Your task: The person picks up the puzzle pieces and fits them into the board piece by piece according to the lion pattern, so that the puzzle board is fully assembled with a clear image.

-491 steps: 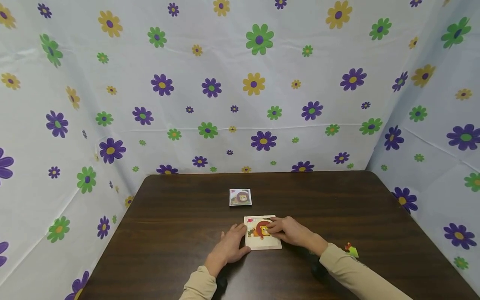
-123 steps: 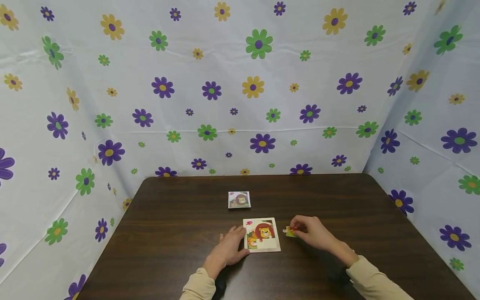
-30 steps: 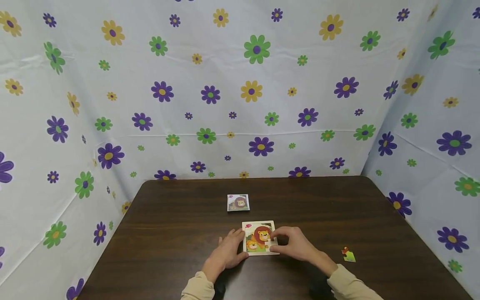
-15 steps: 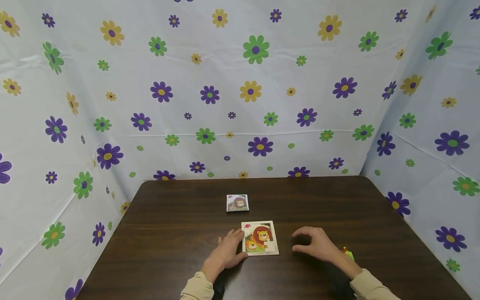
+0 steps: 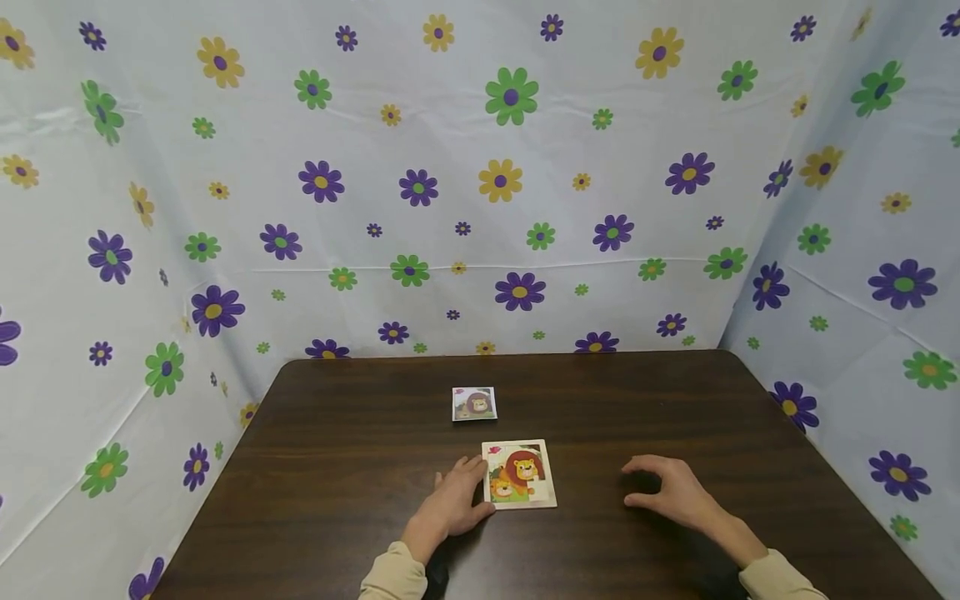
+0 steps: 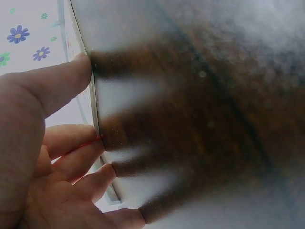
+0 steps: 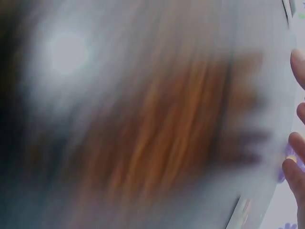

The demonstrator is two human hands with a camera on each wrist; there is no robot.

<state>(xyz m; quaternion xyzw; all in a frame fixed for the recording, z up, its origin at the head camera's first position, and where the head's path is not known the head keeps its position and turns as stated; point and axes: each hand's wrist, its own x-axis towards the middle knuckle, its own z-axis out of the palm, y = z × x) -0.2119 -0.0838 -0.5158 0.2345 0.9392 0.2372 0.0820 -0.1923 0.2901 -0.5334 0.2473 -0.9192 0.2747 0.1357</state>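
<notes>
A lion jigsaw puzzle in a pale square tray (image 5: 552,483) lies at the middle of the table. Its picture shows a red-maned lion and a cub, with a bare pale patch at the lower right. My left hand (image 5: 448,504) rests on the table, its fingers and thumb touching the tray's left and lower-left edge. In the left wrist view, the fingertips of that hand (image 6: 71,167) meet the tray's thin edge. Over the table to the right, my right hand (image 5: 675,492) holds nothing, thumb and fingers apart and gently curved. No loose piece shows in the head view.
A small card (image 5: 474,404) printed with the same lion picture lies behind the tray. The dark wooden table (image 5: 360,433) ends at a white curtain (image 5: 420,304) with flowers, which also runs along both sides.
Earlier my right hand pinched a piece, and the cub part was filled in. Since then, that hand has left the tray and moved right. The loose yellow-green piece is now hidden from view.
</notes>
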